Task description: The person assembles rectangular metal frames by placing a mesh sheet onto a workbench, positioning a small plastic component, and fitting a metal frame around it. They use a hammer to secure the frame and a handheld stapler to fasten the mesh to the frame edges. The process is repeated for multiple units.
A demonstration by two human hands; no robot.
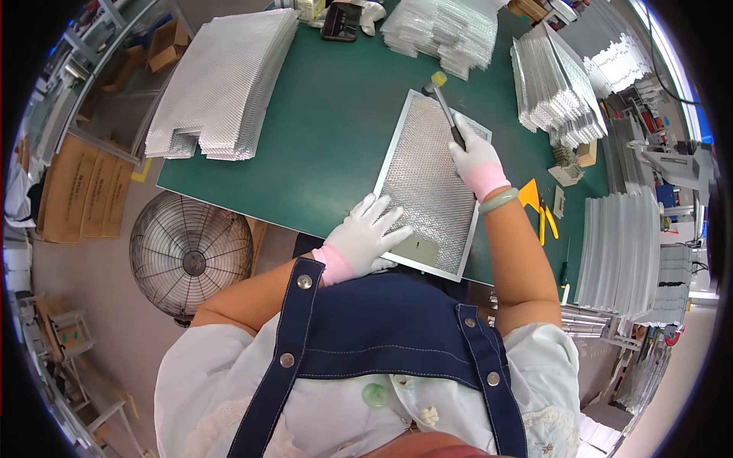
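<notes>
A metal-framed mesh filter panel lies slanted on the green table, its lower end at the table's near edge. My right hand, in a white glove with a pink cuff, is closed round the dark grip of a mallet. The mallet's head has a yellow face and is over the panel's far edge. My left hand, gloved alike, rests with fingers spread on the panel's left edge near its lower corner. Part of its thumb is hidden below the panel's edge.
Stacked mesh sheets stand at the far left, far middle and far right. Yellow-handled pliers and an orange-yellow scraper lie right of my right wrist. A phone lies far back. A floor fan stands left.
</notes>
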